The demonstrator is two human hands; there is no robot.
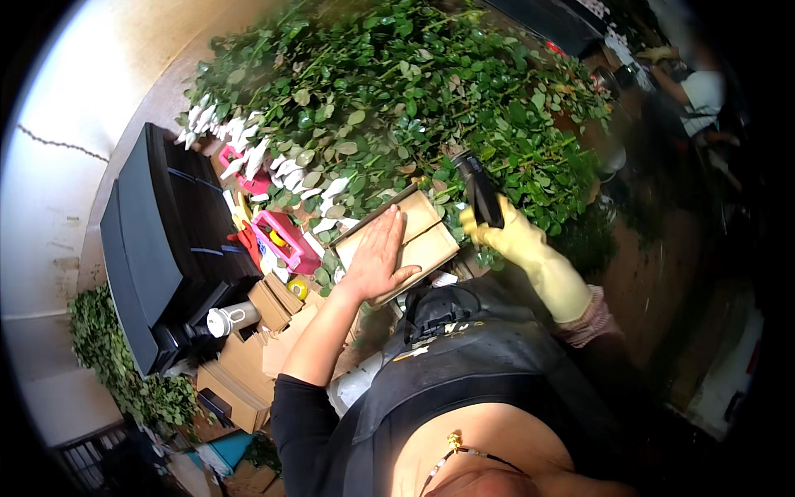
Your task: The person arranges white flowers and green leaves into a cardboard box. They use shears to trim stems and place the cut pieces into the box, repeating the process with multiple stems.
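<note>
My left hand [378,258], bare, lies flat with its fingers stretched out on a shallow brown cardboard box [431,248] in front of me. The box sits tilted, with a dark raised edge on its far side. In a pale yellow rubber glove, my right hand [515,236] is closed around a black stapler-like handheld tool [479,189]. The tool's narrow end points away and to the left, just right of the box. Beyond both hands lies a large heap of green leafy stems [397,99], rose-like in foliage.
At the left stand a stack of black trays [157,248], a pink plastic basket [284,242], a white cup [233,318] and a yellow tape roll [297,288]. Flat cardboard pieces [236,377] lie nearby. White-wrapped flower heads [290,176] edge the heap. Another person's arm [672,83] shows far right.
</note>
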